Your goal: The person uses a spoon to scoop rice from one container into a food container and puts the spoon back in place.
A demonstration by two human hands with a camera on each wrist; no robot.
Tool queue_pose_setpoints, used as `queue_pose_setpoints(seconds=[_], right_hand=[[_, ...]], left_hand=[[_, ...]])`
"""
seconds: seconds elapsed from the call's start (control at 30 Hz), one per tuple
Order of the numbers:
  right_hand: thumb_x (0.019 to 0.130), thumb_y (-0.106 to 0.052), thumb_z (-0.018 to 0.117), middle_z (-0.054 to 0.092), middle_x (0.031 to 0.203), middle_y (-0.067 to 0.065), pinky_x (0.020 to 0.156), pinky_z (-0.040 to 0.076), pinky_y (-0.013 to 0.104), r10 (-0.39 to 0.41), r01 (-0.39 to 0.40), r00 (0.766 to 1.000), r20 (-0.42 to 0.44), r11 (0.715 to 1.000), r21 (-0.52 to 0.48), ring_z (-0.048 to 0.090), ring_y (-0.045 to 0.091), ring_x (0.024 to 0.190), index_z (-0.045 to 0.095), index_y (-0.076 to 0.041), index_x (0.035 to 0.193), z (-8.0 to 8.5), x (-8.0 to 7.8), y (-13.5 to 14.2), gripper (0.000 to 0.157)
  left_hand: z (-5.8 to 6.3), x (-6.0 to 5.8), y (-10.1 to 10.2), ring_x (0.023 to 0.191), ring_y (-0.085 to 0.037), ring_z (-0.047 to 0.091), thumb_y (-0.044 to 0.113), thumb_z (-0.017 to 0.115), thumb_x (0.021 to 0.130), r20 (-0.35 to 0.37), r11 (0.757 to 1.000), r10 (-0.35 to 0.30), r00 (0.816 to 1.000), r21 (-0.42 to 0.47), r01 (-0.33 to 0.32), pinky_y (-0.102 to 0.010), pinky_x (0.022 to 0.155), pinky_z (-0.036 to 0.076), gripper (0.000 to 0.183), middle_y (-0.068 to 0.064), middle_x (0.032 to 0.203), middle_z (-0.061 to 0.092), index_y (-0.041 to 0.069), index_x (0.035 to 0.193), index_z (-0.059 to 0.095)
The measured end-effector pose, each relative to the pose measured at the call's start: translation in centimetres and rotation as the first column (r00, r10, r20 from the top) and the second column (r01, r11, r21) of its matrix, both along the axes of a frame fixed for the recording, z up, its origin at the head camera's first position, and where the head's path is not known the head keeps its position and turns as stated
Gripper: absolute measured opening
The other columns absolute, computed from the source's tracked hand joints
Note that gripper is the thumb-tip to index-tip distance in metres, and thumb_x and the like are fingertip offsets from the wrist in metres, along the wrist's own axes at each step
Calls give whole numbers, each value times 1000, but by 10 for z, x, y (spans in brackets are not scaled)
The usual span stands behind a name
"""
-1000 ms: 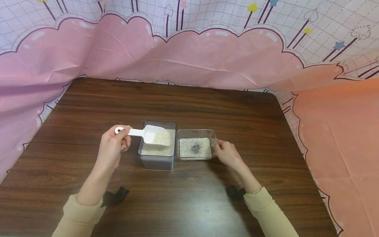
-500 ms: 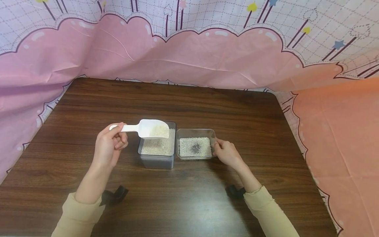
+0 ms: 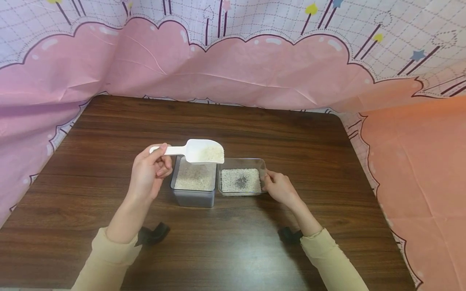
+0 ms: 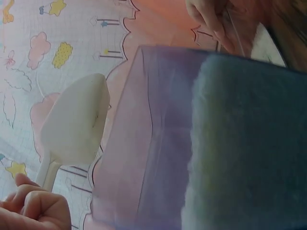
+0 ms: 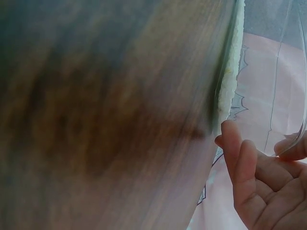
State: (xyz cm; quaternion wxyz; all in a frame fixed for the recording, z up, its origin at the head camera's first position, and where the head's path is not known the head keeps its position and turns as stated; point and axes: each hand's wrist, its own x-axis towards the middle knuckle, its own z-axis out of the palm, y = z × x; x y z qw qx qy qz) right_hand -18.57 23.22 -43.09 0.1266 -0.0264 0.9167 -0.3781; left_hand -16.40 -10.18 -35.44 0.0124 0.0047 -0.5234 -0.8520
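Note:
My left hand (image 3: 151, 173) grips the handle of a white scoop (image 3: 194, 150), which holds white rice-like grains (image 3: 214, 154). Raised above the back of a grey see-through bin (image 3: 193, 199), the scoop has its tip near the left edge of a clear shallow box (image 3: 243, 163). The bin is filled with the same grains; the box has a thin layer with a bare patch in its middle. At the box's right end, my right hand (image 3: 280, 188) pinches the rim, its thumb (image 5: 293, 147) at the wall in the right wrist view.
Bin and box stand side by side on a dark wooden table (image 3: 225, 246). A patterned pink and white cloth (image 3: 233, 68) hangs behind it and at both sides. Black wrist-worn pieces (image 3: 154, 234) show by both forearms.
My left hand first lifted the loaded scoop from low over the bin, then carried it rightward towards the box. The right hand and both containers have stayed in place.

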Motion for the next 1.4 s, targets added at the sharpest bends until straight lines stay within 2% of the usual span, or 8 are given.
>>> queue_pose_setpoints(seconds=[0.2,0.43,0.7,0.8,1.0,1.1,1.27,1.4], right_hand=[[103,-14,36,67,117,22,42,26,22,-3,3,1000,8,1000,-6,39,9,44,40,7,143,1,1,0,46],[102,-15,37,69,112,22,43,27,23,-8,8,1000,-4,1000,4,46,12,48,42,6,143,1,1,-1,46],[102,-15,37,71,103,21,45,28,24,-9,10,1000,-9,1000,7,46,11,50,43,6,142,0,-1,-1,46],[102,-15,37,72,97,20,45,28,24,-10,11,1000,-12,1000,9,41,11,49,43,6,142,0,-1,0,46],[102,-15,37,72,96,20,45,27,24,-6,6,1000,-10,1000,3,38,10,48,42,6,142,0,-1,0,46],[102,-15,37,71,102,22,44,27,24,-4,4,1000,-5,1000,-4,40,10,47,42,6,143,0,0,0,46],[102,-15,37,67,114,23,44,26,23,-5,5,1000,2,1000,-17,50,13,51,41,6,143,0,0,0,46],[102,-15,37,67,114,23,44,27,23,-7,8,1000,2,1000,-17,49,13,51,41,6,143,-1,0,0,46]], left_hand=[[1,-4,20,41,-4,29,11,43,104,19,998,6,1000,-57,-5,-23,46,15,17,3,53,50,5,94,56],[-3,-10,40,41,-4,29,7,44,103,23,993,36,999,-115,-33,-17,44,21,12,3,52,49,2,96,52],[-8,-20,54,40,-4,32,3,46,99,1,959,56,998,-279,-54,-17,44,23,13,4,53,51,-6,104,54],[-8,-22,59,40,-4,32,4,50,98,-27,923,65,998,-379,-70,-18,43,23,13,3,52,51,-6,100,57],[-6,-22,69,47,-9,39,8,54,95,-152,777,58,987,-614,-140,-23,47,28,11,2,54,54,0,96,63],[-3,-20,74,46,-9,43,10,55,95,-185,728,39,982,-668,-154,-24,46,29,11,0,56,57,2,97,63],[2,-18,80,43,-6,42,14,58,96,-216,678,8,976,-717,-164,-23,41,28,13,-7,64,63,2,98,63],[6,-17,83,45,-6,41,15,58,96,-226,661,-4,974,-731,-167,-22,41,29,15,-11,73,66,1,100,63]])
